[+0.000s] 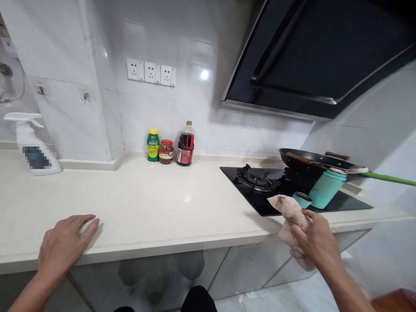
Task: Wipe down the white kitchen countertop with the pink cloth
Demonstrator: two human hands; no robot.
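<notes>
My left hand (65, 240) rests on the front of the cream countertop (156, 203), thumb and forefinger apart. A pale patch shows in the gap between them. A crumpled pinkish cloth (289, 212) is gripped in my right hand (318, 236), held up by the counter's front edge near the hob. Just behind it, a teal bottle (326, 188) and a small teal cup (302, 199) stand on the black gas hob (256, 201). The cloth partly overlaps the hob's front edge in my view.
Against the wall stand a green bottle with yellow cap (153, 146), a red-lidded jar (166, 152) and a dark sauce bottle (185, 145). At left is a white spray bottle (35, 145). A wok (312, 160) sits on the hob, beneath the range hood (312, 56). A green handle (390, 177) juts right.
</notes>
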